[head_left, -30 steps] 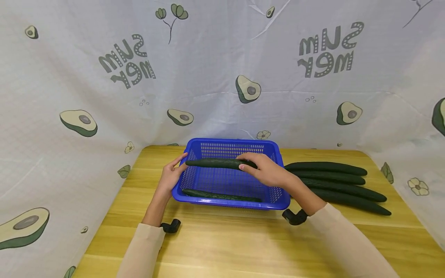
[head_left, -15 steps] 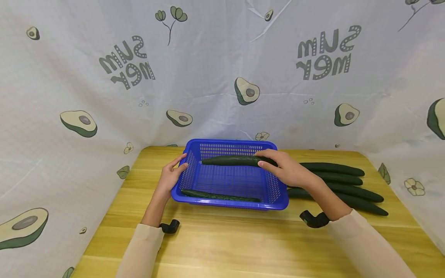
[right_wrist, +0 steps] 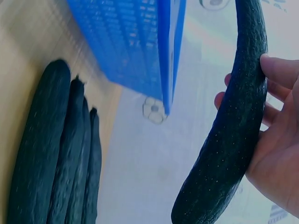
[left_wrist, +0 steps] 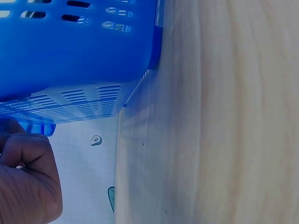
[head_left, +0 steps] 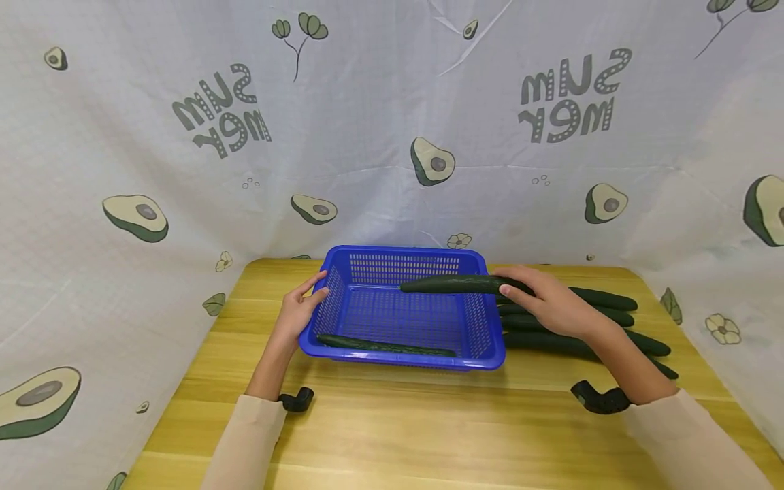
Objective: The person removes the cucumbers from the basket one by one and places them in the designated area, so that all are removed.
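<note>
My right hand [head_left: 542, 296] grips a dark green cucumber [head_left: 450, 284] near its right end; thumb and fingers wrap around it in the right wrist view. The cucumber's left part hangs over the blue basket [head_left: 404, 251], and its held end reaches past the basket's right rim. My left hand [head_left: 297, 309] grips the basket's left rim, thumb on the inner side, with the curled fingers [left_wrist: 28, 154] seen from below in the left wrist view. Inside the basket, another cucumber [head_left: 386, 346] lies along the near wall.
Several cucumbers [right_wrist: 35, 154] lie side by side on the wooden table [head_left: 392, 422], right of the basket, partly hidden by my right arm in the head view. A printed curtain [head_left: 367, 122] hangs behind the table and along its sides.
My right hand has carried the cucumber rightward, from above the basket's middle to over its right rim. My left hand stays on the left rim, and the basket has hardly moved.
</note>
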A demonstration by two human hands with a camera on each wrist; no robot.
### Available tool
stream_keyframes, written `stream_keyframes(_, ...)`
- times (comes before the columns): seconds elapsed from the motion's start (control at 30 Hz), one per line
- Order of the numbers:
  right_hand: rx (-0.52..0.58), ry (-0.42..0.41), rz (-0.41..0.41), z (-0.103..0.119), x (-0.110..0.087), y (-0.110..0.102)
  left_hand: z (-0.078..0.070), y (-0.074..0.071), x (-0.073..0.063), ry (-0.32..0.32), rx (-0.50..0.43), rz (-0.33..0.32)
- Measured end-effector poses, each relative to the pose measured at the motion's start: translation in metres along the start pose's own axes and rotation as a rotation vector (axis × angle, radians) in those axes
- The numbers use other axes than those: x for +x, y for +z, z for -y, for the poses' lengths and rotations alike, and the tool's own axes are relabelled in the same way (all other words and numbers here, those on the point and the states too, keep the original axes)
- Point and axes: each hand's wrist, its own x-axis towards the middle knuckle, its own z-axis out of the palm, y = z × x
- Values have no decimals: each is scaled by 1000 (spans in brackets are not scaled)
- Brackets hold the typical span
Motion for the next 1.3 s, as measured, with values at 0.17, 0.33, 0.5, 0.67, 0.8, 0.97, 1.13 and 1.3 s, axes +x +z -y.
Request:
stream_keyframes(0.17, -7, 32, -14, -12, -16, -10, 0, 0, 0, 0, 11, -2)
stream_keyframes(0.33, 4, 55, -35, -27, -32, -17, 1, -1, 0, -2, 16, -3)
stream_keyframes(0.5, -14, 73, -56, -43, -47, -19, 2, -2, 1, 14, 13, -2)
stream_keyframes(0.67, -22, 73, -88, -57, -61, -20, 2, -2, 0, 14, 22, -2)
stream_keyframes(0.8, -17, 97, -94, -70, -73, -23, 2, -1, 0, 6, 30, 3)
stream_keyframes(0.97, -27, 133, -88, -86, -89, -25, 2, 0, 0, -1, 35, 8)
stream_keyframes(1.13, -50, 161, -89, -102, -101, -24, 2, -1, 0, 2, 42, 9)
stream_keyframes(1.3, -74, 175, -85, -120, -112, -21, 0, 0, -1, -8, 46, 9)
